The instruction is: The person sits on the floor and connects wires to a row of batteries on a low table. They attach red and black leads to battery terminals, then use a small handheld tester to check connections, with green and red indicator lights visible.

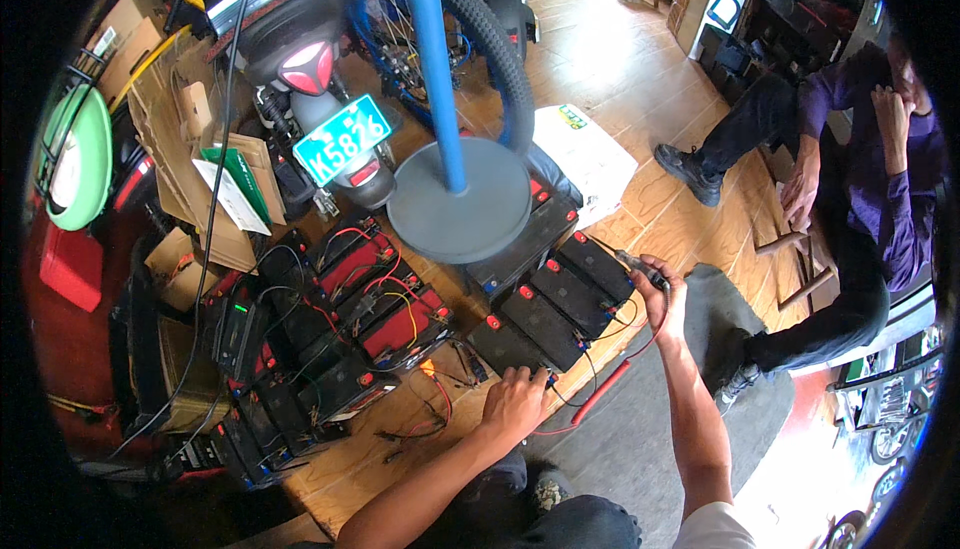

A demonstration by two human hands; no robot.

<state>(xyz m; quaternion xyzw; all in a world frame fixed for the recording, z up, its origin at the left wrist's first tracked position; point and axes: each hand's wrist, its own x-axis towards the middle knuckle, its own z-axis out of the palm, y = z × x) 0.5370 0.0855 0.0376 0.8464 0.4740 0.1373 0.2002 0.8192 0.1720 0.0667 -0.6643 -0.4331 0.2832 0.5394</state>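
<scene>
Several black batteries (535, 314) with red and blue terminals stand side by side in a row on the wooden floor. My left hand (515, 404) is closed at the near end of the leftmost battery, beside a blue terminal. What its fingers pinch, if anything, is hidden. At the right end of the row my right hand (660, 294) grips a slim dark tool (638, 267), its thin end pointing toward the far battery terminals. A red wire runs down from this hand to a red sleeve (600, 394). Thin wires link the near terminals.
More wired batteries (370, 294) stand at the left, beside cardboard (165, 139). Behind the row rise a blue post on a round grey base (460, 219) and a scooter (320, 99). A seated person (850, 169) is at the right; a dark mat (640, 449) lies near my feet.
</scene>
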